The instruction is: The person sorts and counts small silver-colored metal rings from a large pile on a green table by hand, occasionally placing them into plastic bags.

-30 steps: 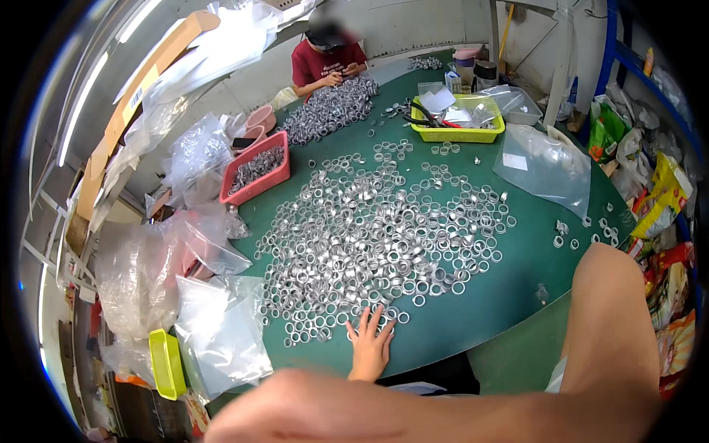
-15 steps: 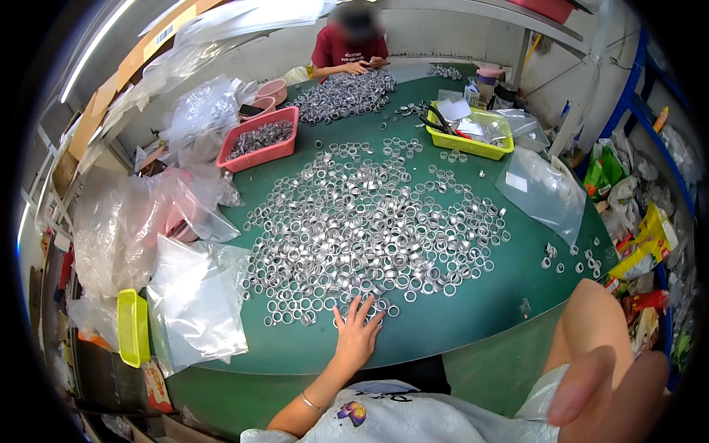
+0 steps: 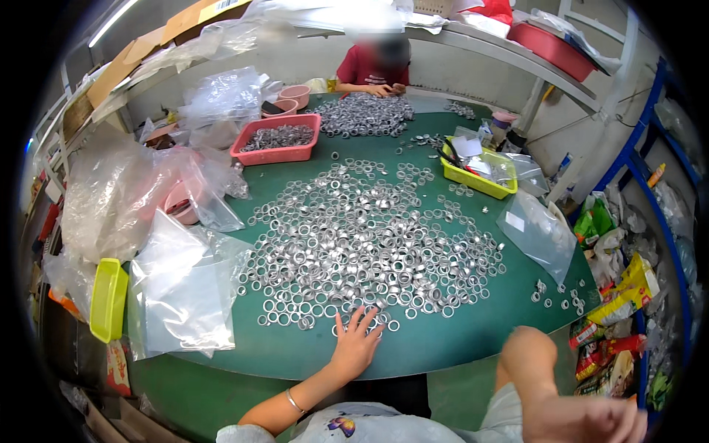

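A wide spread of silver metal rings [image 3: 369, 244] lies on the green table [image 3: 413, 353], heaped more densely toward its middle. At the near edge of the rings, my left hand [image 3: 354, 351] rests with its fingers stretched apart, the fingertips touching or right beside a few rings. It grips nothing, and a bracelet circles its wrist. My right arm is folded at the elbow at lower right. My right hand [image 3: 594, 419] is off the table, close to the camera and blurred, so whether its fingers hold anything does not show.
Clear plastic bags [image 3: 181, 288] and a yellow-green tray [image 3: 109, 299] lie at left. Behind the rings are a pink basin [image 3: 277, 154] of small parts and a yellow basket [image 3: 480, 181] of tools. Across the table, a person in red [image 3: 362, 70] handles another pile [image 3: 365, 113].
The view has shifted a little. My right hand has moved outward to the lower right, and its arm looks lower. My left hand stays among the nearest rings, fingers spread.
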Action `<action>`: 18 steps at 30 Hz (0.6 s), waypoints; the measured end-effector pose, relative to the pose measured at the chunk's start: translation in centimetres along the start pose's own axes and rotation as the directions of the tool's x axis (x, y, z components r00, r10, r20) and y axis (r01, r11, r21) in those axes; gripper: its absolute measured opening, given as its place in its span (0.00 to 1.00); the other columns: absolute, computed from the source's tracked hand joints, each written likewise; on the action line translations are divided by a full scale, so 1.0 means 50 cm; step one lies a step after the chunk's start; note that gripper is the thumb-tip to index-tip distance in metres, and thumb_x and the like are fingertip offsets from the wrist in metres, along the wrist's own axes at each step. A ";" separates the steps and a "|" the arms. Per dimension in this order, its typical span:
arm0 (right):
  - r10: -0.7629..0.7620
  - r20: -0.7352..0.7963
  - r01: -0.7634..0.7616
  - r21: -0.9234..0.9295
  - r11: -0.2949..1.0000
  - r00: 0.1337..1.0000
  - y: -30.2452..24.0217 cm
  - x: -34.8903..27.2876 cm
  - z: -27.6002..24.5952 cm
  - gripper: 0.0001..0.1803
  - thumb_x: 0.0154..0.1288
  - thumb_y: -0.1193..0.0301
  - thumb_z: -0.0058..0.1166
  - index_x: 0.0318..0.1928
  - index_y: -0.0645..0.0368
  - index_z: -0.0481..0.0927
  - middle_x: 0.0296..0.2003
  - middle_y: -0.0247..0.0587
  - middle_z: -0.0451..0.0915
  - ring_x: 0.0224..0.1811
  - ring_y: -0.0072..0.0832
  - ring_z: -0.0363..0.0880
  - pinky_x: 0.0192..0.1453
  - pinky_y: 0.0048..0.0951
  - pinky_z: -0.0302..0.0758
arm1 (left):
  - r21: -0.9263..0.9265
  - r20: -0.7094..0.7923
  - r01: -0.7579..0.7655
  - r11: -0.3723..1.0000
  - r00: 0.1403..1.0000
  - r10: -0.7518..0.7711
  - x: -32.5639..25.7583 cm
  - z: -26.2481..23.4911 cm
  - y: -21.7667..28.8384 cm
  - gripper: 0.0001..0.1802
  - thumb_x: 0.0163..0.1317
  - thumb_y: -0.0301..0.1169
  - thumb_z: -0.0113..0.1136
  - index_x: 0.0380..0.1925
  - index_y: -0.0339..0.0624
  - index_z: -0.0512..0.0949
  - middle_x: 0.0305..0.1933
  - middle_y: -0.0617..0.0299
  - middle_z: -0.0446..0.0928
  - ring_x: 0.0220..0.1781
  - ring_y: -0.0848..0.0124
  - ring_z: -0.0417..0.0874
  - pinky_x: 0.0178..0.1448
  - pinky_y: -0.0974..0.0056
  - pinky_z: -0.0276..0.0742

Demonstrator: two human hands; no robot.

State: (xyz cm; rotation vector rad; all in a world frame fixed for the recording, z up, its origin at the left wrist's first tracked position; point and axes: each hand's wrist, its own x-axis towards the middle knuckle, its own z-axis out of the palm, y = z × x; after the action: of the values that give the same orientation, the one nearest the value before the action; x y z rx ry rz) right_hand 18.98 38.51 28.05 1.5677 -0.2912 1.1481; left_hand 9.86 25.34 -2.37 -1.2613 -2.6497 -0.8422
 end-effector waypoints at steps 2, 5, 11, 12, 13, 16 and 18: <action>0.015 -0.089 -0.024 -0.110 0.994 0.996 -0.016 -0.028 0.000 0.11 0.64 0.70 0.52 0.47 0.50 0.78 0.44 0.27 0.76 0.46 0.24 0.72 0.46 0.24 0.67 | 0.014 0.015 0.021 1.000 1.000 -0.021 -0.008 -0.004 -0.006 0.18 0.55 0.32 0.59 0.48 0.51 0.75 0.64 0.57 0.61 0.69 0.54 0.55 0.63 0.27 0.43; 0.304 0.012 -0.304 -0.016 0.953 0.953 -0.012 -0.075 0.003 0.10 0.64 0.70 0.52 0.45 0.52 0.78 0.43 0.30 0.77 0.45 0.26 0.73 0.45 0.26 0.67 | 0.026 -0.007 0.029 0.999 1.000 -0.029 -0.020 0.004 -0.025 0.19 0.54 0.32 0.60 0.49 0.51 0.75 0.64 0.57 0.61 0.69 0.54 0.55 0.63 0.26 0.42; 0.825 0.508 -0.969 0.121 0.217 0.248 0.050 -0.160 0.046 0.09 0.63 0.70 0.52 0.43 0.56 0.78 0.40 0.35 0.77 0.42 0.31 0.74 0.45 0.30 0.69 | -0.006 -0.027 0.006 1.000 1.000 -0.006 0.000 0.033 0.000 0.18 0.51 0.28 0.62 0.44 0.47 0.77 0.65 0.55 0.60 0.69 0.51 0.55 0.63 0.26 0.40; 0.806 0.569 -0.985 0.136 0.103 0.162 0.059 -0.171 0.060 0.09 0.63 0.69 0.52 0.42 0.57 0.78 0.39 0.36 0.77 0.42 0.32 0.74 0.45 0.30 0.69 | -0.010 -0.025 -0.010 1.000 1.000 0.010 -0.001 0.029 -0.003 0.17 0.51 0.28 0.62 0.44 0.47 0.77 0.65 0.54 0.60 0.69 0.50 0.55 0.63 0.26 0.40; 0.774 0.627 -0.988 0.151 -0.005 0.092 0.067 -0.188 0.079 0.09 0.63 0.69 0.52 0.42 0.58 0.78 0.39 0.37 0.77 0.41 0.32 0.74 0.45 0.31 0.70 | -0.019 -0.039 -0.004 1.000 0.999 0.003 -0.007 0.024 -0.006 0.17 0.52 0.27 0.62 0.44 0.46 0.77 0.65 0.54 0.60 0.69 0.50 0.55 0.64 0.26 0.40; 0.685 0.727 -0.962 0.155 -0.227 -0.044 0.077 -0.217 0.121 0.09 0.63 0.69 0.52 0.40 0.60 0.78 0.37 0.40 0.78 0.40 0.35 0.75 0.45 0.33 0.70 | 0.013 -0.045 -0.002 1.000 0.999 0.003 -0.019 0.028 -0.014 0.17 0.52 0.27 0.61 0.45 0.45 0.76 0.64 0.54 0.60 0.69 0.50 0.55 0.64 0.26 0.40; 0.637 0.763 -0.939 0.132 -0.319 -0.109 0.077 -0.227 0.140 0.09 0.63 0.69 0.52 0.39 0.62 0.78 0.36 0.42 0.78 0.39 0.36 0.75 0.44 0.34 0.71 | 0.049 -0.038 -0.015 0.999 0.999 0.017 -0.020 0.039 -0.016 0.18 0.52 0.28 0.61 0.46 0.45 0.76 0.65 0.54 0.60 0.69 0.49 0.54 0.64 0.26 0.39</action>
State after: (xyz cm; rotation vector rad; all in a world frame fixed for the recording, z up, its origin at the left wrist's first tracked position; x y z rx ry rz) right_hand 14.19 26.91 22.16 2.3348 -1.8819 2.3251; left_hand 10.24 25.23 -4.68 -1.2411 -2.6103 -0.7860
